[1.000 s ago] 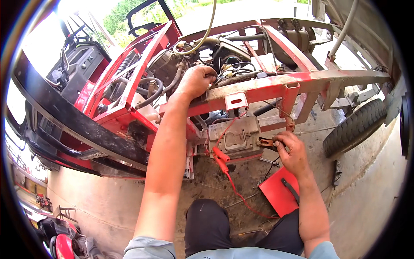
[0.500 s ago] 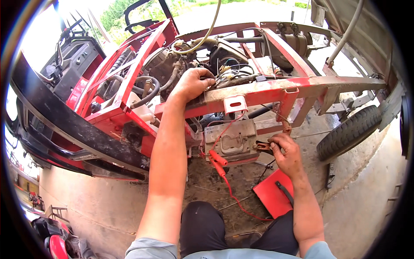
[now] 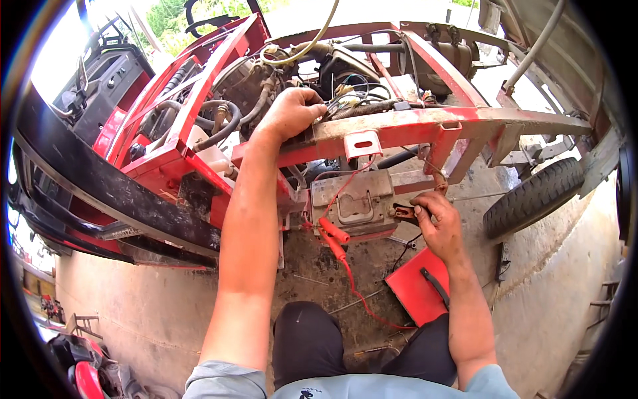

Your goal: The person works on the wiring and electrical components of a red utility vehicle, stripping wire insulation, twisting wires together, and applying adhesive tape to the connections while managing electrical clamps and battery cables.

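Observation:
My right hand [image 3: 438, 223] grips a black-handled battery clamp [image 3: 405, 211], whose copper-coloured jaws sit at the right end of a dusty battery [image 3: 379, 188]. Across the red frame rail [image 3: 412, 128], my left hand [image 3: 293, 114] reaches to the wiring beside the engine. Its fingers are curled, and their tips are hidden, so what they hold does not show. A red clamp [image 3: 333, 230] hangs at the battery's front left, with a red cable [image 3: 359, 294] running down from it. The red box with a black handle [image 3: 417, 286] stands on the floor near my right knee.
The vehicle's red frame spans the view, with the engine [image 3: 249, 90] and loose wires [image 3: 352, 96] inside it. A black curved bar [image 3: 113, 176] crosses at left. A tyre [image 3: 535, 198] stands at right. Thin metal tools [image 3: 355, 302] lie on the concrete floor.
My view has shifted slightly, so the whole scene sits a little higher and further left. Both hands keep nearly the same places, the right still on the black-handled clamp.

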Tool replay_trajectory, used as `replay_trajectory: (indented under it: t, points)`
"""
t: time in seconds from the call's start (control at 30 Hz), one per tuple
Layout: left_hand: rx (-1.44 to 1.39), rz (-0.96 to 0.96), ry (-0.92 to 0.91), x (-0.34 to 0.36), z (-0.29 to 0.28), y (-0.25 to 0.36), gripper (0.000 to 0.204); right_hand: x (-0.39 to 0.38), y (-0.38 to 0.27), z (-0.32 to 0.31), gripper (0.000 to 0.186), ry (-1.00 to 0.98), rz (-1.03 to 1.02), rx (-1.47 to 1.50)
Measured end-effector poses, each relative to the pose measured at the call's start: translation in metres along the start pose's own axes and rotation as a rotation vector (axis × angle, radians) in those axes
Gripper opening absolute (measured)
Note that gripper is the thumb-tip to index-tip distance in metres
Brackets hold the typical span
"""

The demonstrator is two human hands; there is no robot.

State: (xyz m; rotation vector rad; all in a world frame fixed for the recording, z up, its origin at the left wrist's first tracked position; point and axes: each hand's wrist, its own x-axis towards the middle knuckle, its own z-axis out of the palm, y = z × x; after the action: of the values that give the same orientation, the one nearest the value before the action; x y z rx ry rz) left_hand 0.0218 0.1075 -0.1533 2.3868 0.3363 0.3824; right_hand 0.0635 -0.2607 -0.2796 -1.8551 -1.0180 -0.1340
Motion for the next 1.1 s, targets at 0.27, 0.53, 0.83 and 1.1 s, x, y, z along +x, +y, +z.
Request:
replay_trajectory:
  t: [0.27, 0.53, 0.83, 1.1]
  points:
    - [0.065, 0.066, 0.007, 0.004, 0.002, -0.007, 0.02, 0.002, 0.005, 0.006, 0.013, 0.004, -0.007, 0.012]
    - [0.129, 0.129, 0.025, 0.0, 0.003, -0.005, 0.022, 0.004, 0.002, 0.005, 0.013, -0.008, 0.019, 0.014]
    - [0.167, 0.131, 0.057, -0.001, 0.004, -0.004, 0.018, 0.001, 0.002, 0.005, 0.013, -0.003, 0.004, -0.027]
    - [0.141, 0.103, 0.062, -0.004, 0.002, 0.0, 0.02, 0.002, 0.003, 0.006, 0.013, 0.008, 0.002, -0.027]
